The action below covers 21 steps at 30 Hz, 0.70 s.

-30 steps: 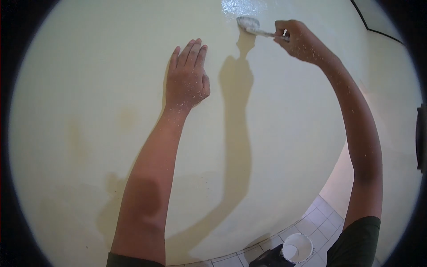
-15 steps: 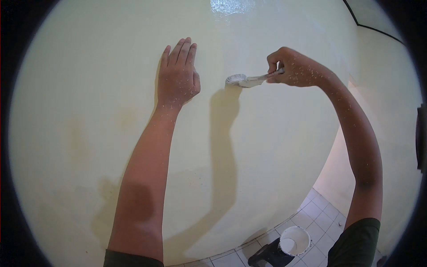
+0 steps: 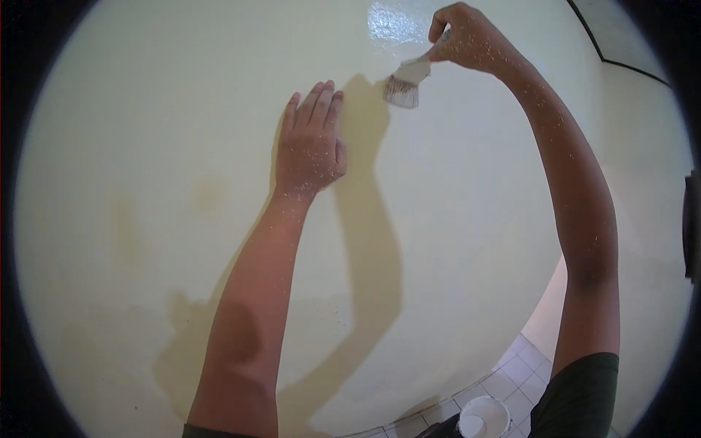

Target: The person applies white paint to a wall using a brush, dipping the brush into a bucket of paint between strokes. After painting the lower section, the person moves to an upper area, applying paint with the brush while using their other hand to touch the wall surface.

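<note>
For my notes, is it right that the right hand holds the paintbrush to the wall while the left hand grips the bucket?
Not quite: the head view shows the left hand flat on the wall, the bucket down on the floor. The right hand does hold the paintbrush to the wall.

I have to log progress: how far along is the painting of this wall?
Done: only a glossy wet patch at the top of the wall. In hand: the right hand holds a brush, bristles at the wall below that patch; the left hand lies flat on the wall. Left: most of the wall looks dull, with yellowish stains at the left. A paint bucket stands on the floor.
</note>
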Available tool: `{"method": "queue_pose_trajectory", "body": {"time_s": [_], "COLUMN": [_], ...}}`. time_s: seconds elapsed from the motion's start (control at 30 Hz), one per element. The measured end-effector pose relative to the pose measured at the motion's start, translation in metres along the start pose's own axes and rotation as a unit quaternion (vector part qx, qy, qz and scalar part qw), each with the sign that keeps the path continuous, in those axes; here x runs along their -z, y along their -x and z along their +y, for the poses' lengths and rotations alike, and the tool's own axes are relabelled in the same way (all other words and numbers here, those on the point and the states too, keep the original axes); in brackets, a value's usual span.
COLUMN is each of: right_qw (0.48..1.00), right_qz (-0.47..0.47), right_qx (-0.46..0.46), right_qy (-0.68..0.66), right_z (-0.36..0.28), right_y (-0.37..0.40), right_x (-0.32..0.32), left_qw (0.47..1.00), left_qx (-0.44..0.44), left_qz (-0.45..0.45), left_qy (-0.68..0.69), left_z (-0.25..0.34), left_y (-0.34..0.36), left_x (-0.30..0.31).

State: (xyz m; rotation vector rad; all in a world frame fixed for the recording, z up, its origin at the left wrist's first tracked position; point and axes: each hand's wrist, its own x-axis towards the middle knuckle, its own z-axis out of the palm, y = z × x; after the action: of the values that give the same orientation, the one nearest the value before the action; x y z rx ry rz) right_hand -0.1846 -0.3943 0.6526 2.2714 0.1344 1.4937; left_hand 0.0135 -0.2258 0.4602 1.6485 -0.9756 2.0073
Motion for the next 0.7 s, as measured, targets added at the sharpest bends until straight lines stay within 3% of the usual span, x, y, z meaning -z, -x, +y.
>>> {"method": "queue_pose_trajectory", "body": {"time_s": [0.03,0.13,0.27,0.37,0.57,0.7], "right_qw": [0.997,0.991,0.974,0.953,0.96,0.989], "right_qz": [-0.005,0.057,0.217,0.292,0.242,0.144], "right_qx": [-0.078,-0.12,-0.057,-0.076,-0.098,-0.035], "right_qy": [-0.012,-0.006,-0.028,-0.036,-0.099,-0.025], "right_z": [-0.023,-0.021,0.01,0.011,0.003,-0.001], "right_y": [-0.004,-0.045,-0.079,-0.084,-0.072,-0.055], "right_x": [0.018,0.021,-0.012,-0.022,-0.015,-0.013], "left_qw": [1.0,1.0,1.0,1.0,1.0,1.0], "left_qx": [-0.001,0.001,0.006,0.007,0.008,0.009], "left_qz": [0.004,0.004,0.003,0.005,0.009,0.008], "left_qy": [0.003,0.006,0.014,0.014,0.012,0.013], "left_z": [0.0,-0.001,-0.003,-0.002,-0.003,-0.003], "left_y": [0.001,0.002,0.002,0.003,0.003,0.003], "left_x": [-0.001,-0.003,-0.004,-0.003,-0.003,-0.003]}}
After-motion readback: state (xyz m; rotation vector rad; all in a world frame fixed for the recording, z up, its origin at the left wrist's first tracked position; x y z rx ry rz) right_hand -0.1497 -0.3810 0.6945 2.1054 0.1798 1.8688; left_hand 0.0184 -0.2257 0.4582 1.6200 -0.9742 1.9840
